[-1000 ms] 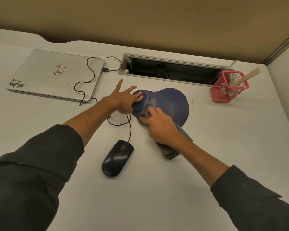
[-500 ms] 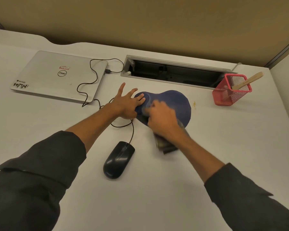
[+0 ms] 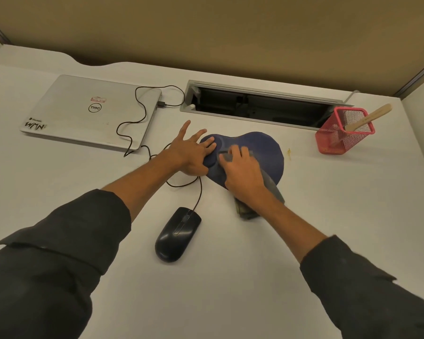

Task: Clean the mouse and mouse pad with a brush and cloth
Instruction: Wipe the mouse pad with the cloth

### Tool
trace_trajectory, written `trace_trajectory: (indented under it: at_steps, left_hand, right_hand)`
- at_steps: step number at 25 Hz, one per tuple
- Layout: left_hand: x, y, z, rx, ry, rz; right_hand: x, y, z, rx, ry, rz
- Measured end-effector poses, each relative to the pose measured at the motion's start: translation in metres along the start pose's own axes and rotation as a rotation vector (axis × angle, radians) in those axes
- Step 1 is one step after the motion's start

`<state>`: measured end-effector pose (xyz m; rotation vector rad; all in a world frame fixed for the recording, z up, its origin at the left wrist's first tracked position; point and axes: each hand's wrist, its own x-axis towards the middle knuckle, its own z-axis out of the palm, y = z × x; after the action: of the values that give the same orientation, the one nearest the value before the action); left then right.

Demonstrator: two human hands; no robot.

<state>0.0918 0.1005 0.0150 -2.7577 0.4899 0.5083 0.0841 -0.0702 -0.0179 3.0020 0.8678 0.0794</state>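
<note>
A dark blue mouse pad (image 3: 264, 150) with a raised wrist rest lies on the white desk. My left hand (image 3: 191, 152) lies flat with fingers spread, pressing on the pad's left end. My right hand (image 3: 242, 172) presses a grey cloth (image 3: 272, 187) onto the pad near the wrist rest; the cloth trails out under my wrist to the desk. A black wired mouse (image 3: 178, 234) sits on the desk in front of the pad, untouched. The wooden-handled brush (image 3: 367, 117) stands in a pink mesh cup (image 3: 340, 138) at the right.
A shut silver laptop (image 3: 93, 111) lies at the back left, with the mouse cable (image 3: 137, 123) looping from it across the desk. An open cable slot (image 3: 260, 106) runs along the back. A small yellowish speck (image 3: 289, 151) lies right of the pad.
My right hand with the cloth has rubbed forward over the pad and come back toward the wrist rest. My left hand has stayed on the pad's left end.
</note>
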Motion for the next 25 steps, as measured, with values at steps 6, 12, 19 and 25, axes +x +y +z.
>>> trace_trajectory:
  at_steps: [6, 12, 19, 25]
  left_hand:
    - [-0.002, 0.011, 0.002, 0.002, -0.013, 0.011]
    - [0.001, 0.006, 0.005, -0.039, -0.05, 0.027]
    - [0.002, 0.005, 0.005, -0.065, -0.053, 0.02]
    - [0.001, 0.003, 0.001, -0.088, -0.061, 0.026]
  right_hand:
    - [-0.004, 0.023, -0.016, 0.172, -0.039, -0.022]
    - [0.021, 0.018, -0.006, -0.079, -0.08, 0.063]
    - [-0.028, 0.019, -0.017, 0.096, -0.104, -0.227]
    - [0.013, 0.017, -0.013, -0.054, -0.067, 0.06]
